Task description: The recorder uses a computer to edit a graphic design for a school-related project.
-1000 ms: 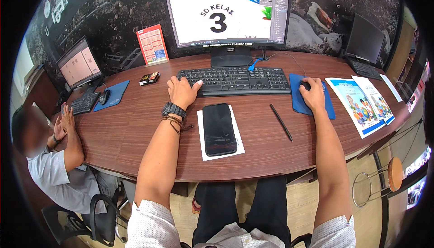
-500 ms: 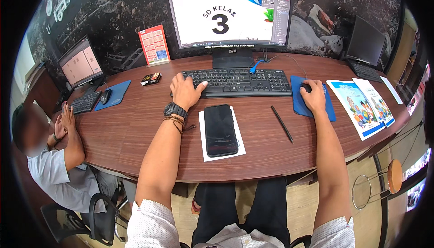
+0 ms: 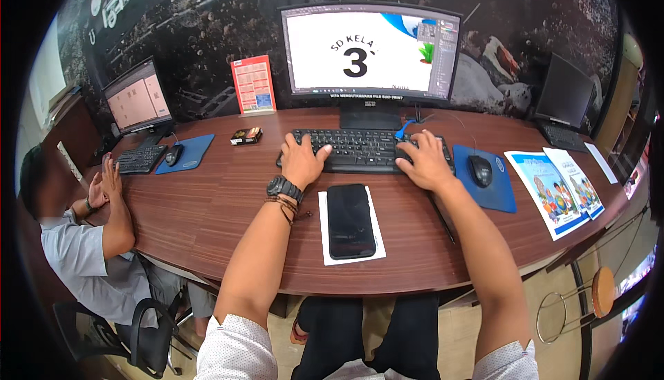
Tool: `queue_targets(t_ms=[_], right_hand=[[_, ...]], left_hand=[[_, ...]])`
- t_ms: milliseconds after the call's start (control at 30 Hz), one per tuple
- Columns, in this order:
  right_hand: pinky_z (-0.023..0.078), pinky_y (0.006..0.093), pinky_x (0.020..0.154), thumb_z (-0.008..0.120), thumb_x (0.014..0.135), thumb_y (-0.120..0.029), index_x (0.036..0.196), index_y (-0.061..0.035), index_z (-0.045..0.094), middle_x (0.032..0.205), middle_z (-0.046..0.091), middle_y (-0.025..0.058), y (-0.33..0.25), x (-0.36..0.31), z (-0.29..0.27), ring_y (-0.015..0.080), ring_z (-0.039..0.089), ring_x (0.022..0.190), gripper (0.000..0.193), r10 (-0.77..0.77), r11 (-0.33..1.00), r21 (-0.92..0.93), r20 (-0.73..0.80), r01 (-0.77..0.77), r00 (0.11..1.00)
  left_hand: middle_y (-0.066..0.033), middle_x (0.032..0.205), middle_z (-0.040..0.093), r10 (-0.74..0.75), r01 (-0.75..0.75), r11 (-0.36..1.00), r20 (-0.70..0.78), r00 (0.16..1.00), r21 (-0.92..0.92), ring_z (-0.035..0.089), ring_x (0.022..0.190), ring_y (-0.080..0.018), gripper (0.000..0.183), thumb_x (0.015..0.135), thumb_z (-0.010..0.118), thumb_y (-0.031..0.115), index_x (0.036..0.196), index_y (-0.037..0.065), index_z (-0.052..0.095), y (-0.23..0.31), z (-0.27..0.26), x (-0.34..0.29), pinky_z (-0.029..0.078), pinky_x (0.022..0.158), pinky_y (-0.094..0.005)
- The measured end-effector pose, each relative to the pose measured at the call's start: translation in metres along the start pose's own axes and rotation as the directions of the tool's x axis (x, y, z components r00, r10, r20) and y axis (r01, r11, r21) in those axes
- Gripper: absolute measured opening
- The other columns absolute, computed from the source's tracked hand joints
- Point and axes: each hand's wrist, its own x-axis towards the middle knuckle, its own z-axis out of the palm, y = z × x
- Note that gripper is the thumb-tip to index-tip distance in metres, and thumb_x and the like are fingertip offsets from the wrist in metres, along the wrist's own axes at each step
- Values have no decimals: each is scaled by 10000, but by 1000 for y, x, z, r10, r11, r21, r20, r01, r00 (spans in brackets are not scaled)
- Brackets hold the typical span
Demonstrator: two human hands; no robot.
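A black keyboard (image 3: 356, 150) lies in front of a wide curved monitor (image 3: 370, 51), which displays a page layout with a large black numeral. My left hand (image 3: 301, 162) rests on the keyboard's left end, fingers apart; a dark watch and a beaded bracelet are on that wrist. Over the keyboard's right end is my right hand (image 3: 425, 160), its fingers spread on the keys and holding nothing. The black mouse (image 3: 480, 172) sits untouched on a blue mouse pad (image 3: 496, 198) to the right of that hand. A dark phone (image 3: 351, 221) lies on white paper (image 3: 380, 252) between my forearms.
A black stylus (image 3: 443, 219) lies partly beneath my right forearm. Printed booklets (image 3: 553, 190) are at right. A small dark box (image 3: 247, 136) and a red desk calendar (image 3: 254, 84) stand behind my left hand. At left, a person (image 3: 90, 241) sits by another monitor (image 3: 138, 96).
My right hand has let go of the mouse and moved left onto the keyboard. My left hand stays on the keys. The whole view has shifted slightly.
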Motion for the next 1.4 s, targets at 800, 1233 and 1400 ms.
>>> queue_targets(t_ms=[800, 1233, 1400], right_hand=[[483, 432, 934, 695, 811, -280, 1093, -92, 701, 1186, 577, 135, 85, -72, -49, 345, 578, 1122, 339, 510, 858, 83, -261, -507, 820], [470, 434, 966, 668, 783, -245, 1131, -87, 685, 1229, 568, 150, 95, -79, -51, 361, 568, 1152, 383, 549, 836, 141, -211, -531, 808], [469, 435, 967, 669, 785, -238, 1117, -81, 689, 1231, 562, 151, 97, -79, -50, 364, 570, 1147, 367, 546, 838, 138, -201, -528, 814]], left_hand=[[-250, 1312, 426, 49, -52, 997, -55, 997, -62, 342, 1257, -430, 547, 834, 705, 512, 1134, 55, 695, -7, 9, -2, 238, 1077, -582], [-297, 1433, 341, -79, 79, 997, 157, 984, 4, 259, 1355, -472, 871, 799, 649, 682, 1370, 33, 538, -2, 2, -3, 183, 1091, -622], [-299, 1428, 345, -82, 82, 997, 180, 980, 11, 255, 1363, -476, 870, 806, 635, 685, 1378, 38, 530, -2, 3, -2, 168, 1087, -637]])
